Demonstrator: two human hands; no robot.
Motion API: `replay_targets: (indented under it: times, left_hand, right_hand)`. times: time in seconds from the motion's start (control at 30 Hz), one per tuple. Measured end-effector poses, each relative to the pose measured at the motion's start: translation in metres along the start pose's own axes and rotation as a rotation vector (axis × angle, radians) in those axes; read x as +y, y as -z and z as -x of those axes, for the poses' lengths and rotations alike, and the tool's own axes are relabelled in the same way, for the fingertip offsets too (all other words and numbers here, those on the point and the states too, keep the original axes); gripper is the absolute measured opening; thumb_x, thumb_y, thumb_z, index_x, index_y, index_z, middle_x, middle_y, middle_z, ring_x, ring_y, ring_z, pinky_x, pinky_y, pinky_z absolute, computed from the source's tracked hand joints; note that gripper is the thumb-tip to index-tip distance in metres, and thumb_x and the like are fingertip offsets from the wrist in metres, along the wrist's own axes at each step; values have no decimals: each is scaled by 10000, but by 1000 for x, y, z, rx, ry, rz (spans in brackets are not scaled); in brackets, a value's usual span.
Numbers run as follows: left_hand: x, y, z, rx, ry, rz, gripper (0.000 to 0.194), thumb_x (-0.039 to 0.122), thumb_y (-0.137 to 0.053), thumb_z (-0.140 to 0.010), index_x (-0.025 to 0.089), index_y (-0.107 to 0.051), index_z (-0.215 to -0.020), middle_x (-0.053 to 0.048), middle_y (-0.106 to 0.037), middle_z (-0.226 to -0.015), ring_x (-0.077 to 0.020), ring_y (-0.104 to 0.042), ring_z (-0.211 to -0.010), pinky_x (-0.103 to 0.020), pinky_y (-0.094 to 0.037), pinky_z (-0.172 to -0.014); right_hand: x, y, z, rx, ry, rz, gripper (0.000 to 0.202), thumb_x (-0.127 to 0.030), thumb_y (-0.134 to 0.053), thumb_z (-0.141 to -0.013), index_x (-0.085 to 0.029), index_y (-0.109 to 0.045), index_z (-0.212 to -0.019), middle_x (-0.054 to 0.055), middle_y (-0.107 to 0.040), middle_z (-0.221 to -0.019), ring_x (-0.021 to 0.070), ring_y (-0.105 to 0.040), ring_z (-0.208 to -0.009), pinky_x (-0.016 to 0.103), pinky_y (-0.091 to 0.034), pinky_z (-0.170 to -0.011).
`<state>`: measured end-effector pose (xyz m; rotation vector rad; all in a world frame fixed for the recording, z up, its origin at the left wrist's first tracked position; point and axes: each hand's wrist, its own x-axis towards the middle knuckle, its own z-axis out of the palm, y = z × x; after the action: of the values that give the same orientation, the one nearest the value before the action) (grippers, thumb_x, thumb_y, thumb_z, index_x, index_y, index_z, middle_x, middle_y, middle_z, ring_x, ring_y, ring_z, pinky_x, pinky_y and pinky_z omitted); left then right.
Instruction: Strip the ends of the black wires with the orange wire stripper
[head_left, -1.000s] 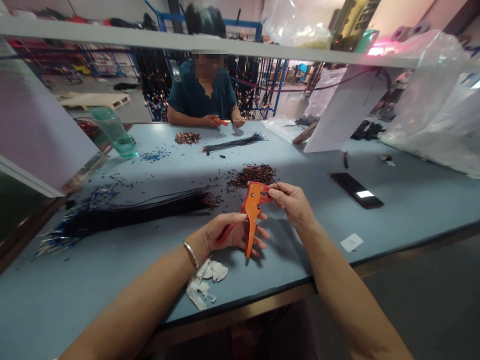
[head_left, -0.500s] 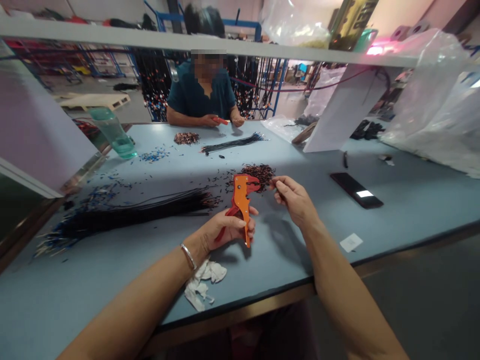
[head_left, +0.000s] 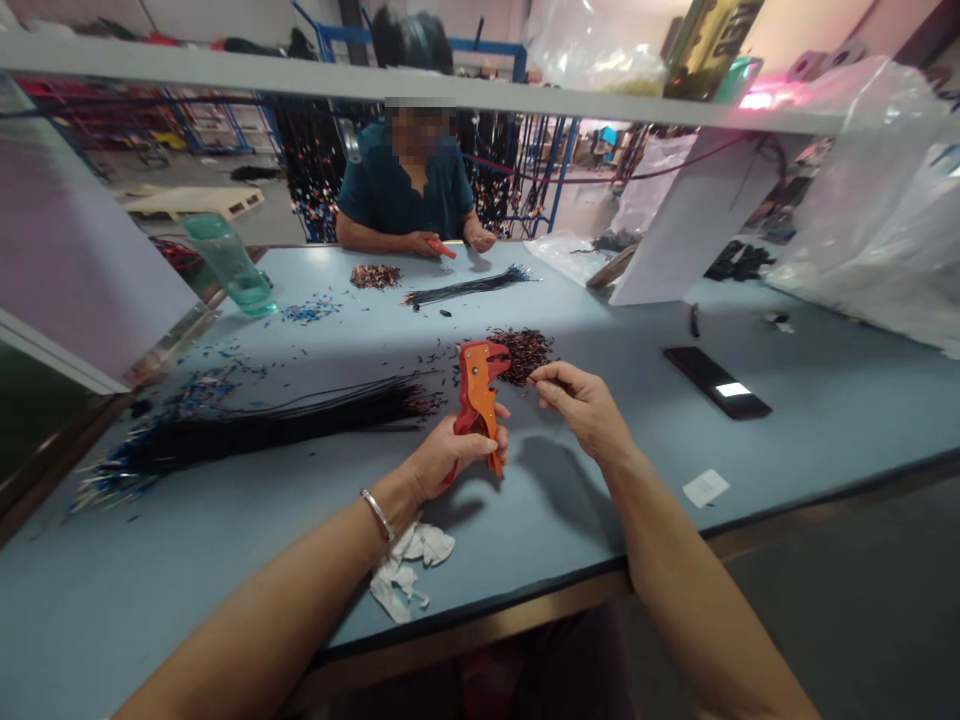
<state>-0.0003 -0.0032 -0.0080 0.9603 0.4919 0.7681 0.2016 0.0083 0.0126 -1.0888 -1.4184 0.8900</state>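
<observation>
The left grip is clenched round the handles of an orange-and-red hand tool, its head up and its jaws turned toward the right grip. That right grip is pinched shut, thumb against fingers, just beside the tool and apart from it — anything thin between the fingertips is too small to tell. Nearer the body than the left grip, a crumpled white tissue lies on the tabletop, close to the wrist with the silver bracelet

Left of the left grip stretches a thick bundle of black wires, blue and pale ends pointing away from it. Right of the right grip lie a white paper slip and, a little farther out, a dark phone with a bright patch on its screen. Just beyond both grips sits a pile of dark and coppery clippings, partly behind the tool head

Farther beyond the left grip come scattered blue bits, a green bottle and a copper-coloured pile; a thinner wire bundle lies straight beyond. Across the tabletop, a person in a dark teal top holds a red tool — under a white shelf
</observation>
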Motion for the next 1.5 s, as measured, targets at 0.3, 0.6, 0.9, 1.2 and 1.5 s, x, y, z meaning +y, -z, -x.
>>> replay_targets:
  times: [0.3,0.6,0.9,1.2,1.5]
  left_hand:
    - [-4,1,1,-5,-109,-149,413,180,-691,-687,156,-555,-1076,-28,-612,-820,-159,-605,-721,-312,-482,-664]
    - [-1,-1,2,-56,-116,-183,405,213,-696,-710,152,-558,-1086,-34,-604,-821,-156,-592,-732,-315,-498,-669]
    - [-2,0,3,-170,-91,-178,407,240,-709,-711,144,-557,-1077,-47,-603,-817,-163,-588,-732,-298,-479,-648]
    - [2,-2,6,-210,-11,-170,387,240,-698,-728,141,-538,-1065,-50,-589,-822,-164,-590,-734,-310,-466,-679]
    - [3,-3,7,-231,13,-150,403,237,-702,-724,134,-554,-1085,-55,-592,-820,-165,-585,-734,-314,-465,-683]
  right_hand:
    - [-9,-2,7,72,128,130,170,-347,-586,-841,-197,-643,-897,-48,-531,-580,81,-443,-496,217,-353,-487]
    - [-16,-6,14,65,218,264,138,-304,-549,-852,-186,-617,-826,-30,-533,-616,96,-474,-556,231,-377,-548]
    - [-19,-4,15,220,283,256,122,-285,-577,-832,-181,-639,-816,-27,-543,-627,91,-439,-544,227,-360,-524]
    - [-20,-3,16,201,309,299,127,-280,-579,-832,-185,-660,-810,-22,-556,-615,86,-411,-515,228,-344,-495]
    - [-22,-2,15,190,315,303,136,-281,-557,-842,-192,-654,-806,-15,-561,-627,93,-428,-527,236,-357,-506]
